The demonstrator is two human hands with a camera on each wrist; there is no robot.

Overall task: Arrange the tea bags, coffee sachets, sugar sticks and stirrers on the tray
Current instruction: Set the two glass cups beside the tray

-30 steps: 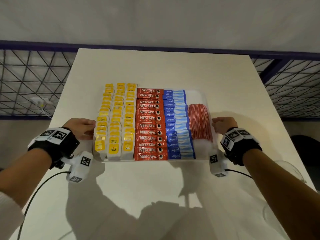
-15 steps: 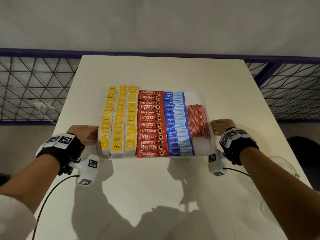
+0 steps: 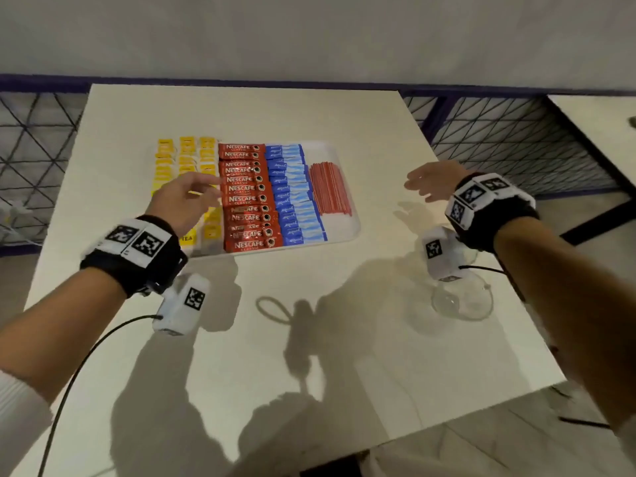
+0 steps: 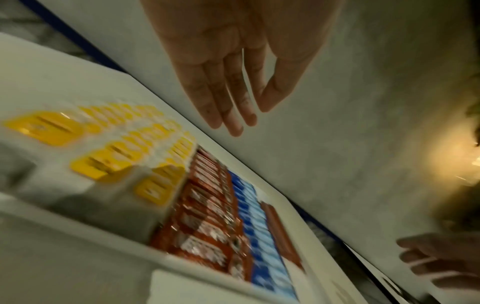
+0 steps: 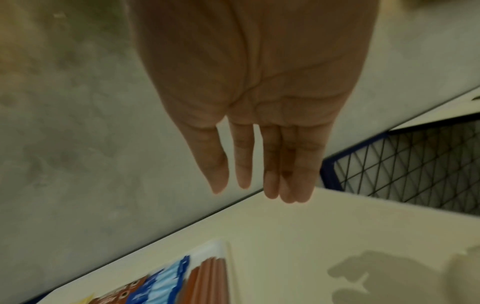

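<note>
A white tray (image 3: 351, 222) lies on the table, filled in columns: yellow tea bags (image 3: 187, 149) on the left, red Nescafe coffee sachets (image 3: 246, 187), blue sugar sticks (image 3: 292, 191) and a bundle of red stirrers (image 3: 328, 189) on the right. My left hand (image 3: 186, 197) hovers above the tea bag columns with straight fingers, holding nothing. My right hand (image 3: 430, 180) floats to the right of the tray, fingers straight and empty. The left wrist view shows the tea bags (image 4: 114, 156) and sachets (image 4: 205, 216) blurred below my left hand (image 4: 233, 107). The right wrist view shows my right hand (image 5: 259, 164) above the table.
A clear glass bowl (image 3: 463, 301) stands on the table near my right wrist. The cream table (image 3: 258, 339) ends at the front right corner. A wire mesh fence (image 3: 516, 146) runs behind, and a second table (image 3: 605, 122) is at the far right.
Both hands have let go of the tray's sides and lifted away. The tray now rests on the table, and the head view has swung to the right.
</note>
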